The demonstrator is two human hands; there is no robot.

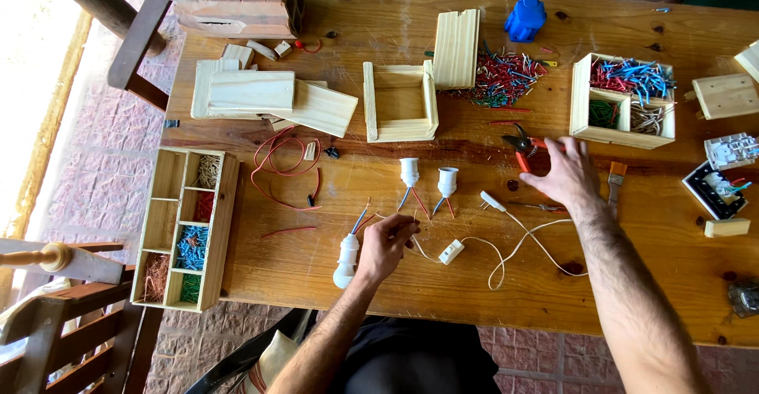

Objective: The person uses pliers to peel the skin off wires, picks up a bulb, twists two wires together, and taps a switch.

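Note:
My left hand (385, 244) rests on the wooden table (474, 30), fingers pinched on the thin white cord (514, 244) near a white lamp socket (346, 260) with red and blue leads. My right hand (563, 174) reaches to the red-handled cutters (523, 147) and closes on their handles. Two more white lamp sockets (409, 173) (447, 181) lie between the hands. The cord carries an inline switch (451, 251) and a white plug (492, 200).
A small open wooden frame (399, 101), loose planks (253, 94), a pile of coloured wire bits (502, 78), a compartment box of wires (624, 98), a long divided tray (186, 228) at the left edge, a red wire loop (281, 165), a blue object (525, 16), a brush (615, 180).

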